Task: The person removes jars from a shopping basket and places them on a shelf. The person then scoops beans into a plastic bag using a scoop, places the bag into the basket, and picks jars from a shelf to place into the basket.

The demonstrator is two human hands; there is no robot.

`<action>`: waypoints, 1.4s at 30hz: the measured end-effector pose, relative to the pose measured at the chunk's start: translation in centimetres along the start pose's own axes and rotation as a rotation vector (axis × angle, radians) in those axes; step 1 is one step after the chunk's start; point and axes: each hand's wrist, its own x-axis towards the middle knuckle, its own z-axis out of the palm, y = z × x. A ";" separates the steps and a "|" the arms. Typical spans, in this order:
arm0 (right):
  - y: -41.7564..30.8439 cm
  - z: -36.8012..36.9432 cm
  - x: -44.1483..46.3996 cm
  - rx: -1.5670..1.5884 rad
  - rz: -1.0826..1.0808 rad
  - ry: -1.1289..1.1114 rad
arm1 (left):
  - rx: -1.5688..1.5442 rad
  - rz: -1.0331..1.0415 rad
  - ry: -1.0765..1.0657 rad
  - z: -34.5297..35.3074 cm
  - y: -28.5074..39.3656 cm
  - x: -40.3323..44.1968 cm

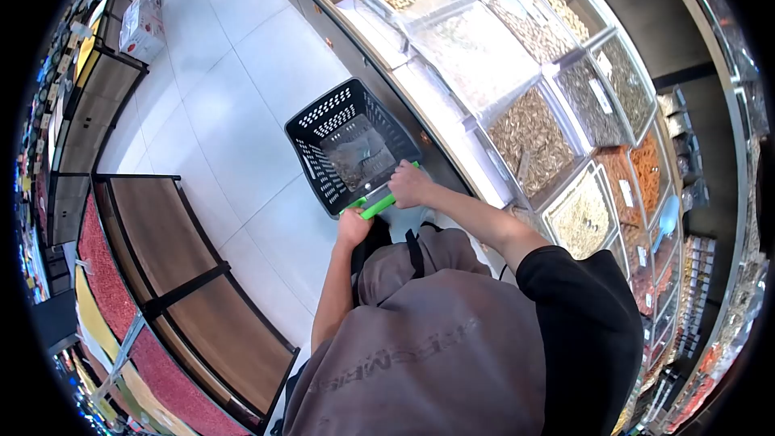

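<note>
A black perforated shopping basket (325,113) is in front of me, beside the counter of bins. Its bright green handle (378,207) lies along the side nearest my body. My right hand (410,184) is closed around the handle's right part. My left hand (353,227) is closed at the handle's left end, with its fingers partly hidden. Inside the basket lies a clear plastic bag (352,165) with brownish contents that I cannot make out.
Clear bins of dried goods line the counter (476,163) at right, including a bin of brown strips (529,141). A light blue scoop (666,218) is farther right. Low brown shelving (190,274) stands at left. Tiled floor (218,105) runs between; a white box (142,28) sits far left.
</note>
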 end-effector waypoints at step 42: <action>14.3 -13.9 27.1 0.139 0.321 0.160 | 0.029 -0.098 0.012 -19.5 -3.9 29.9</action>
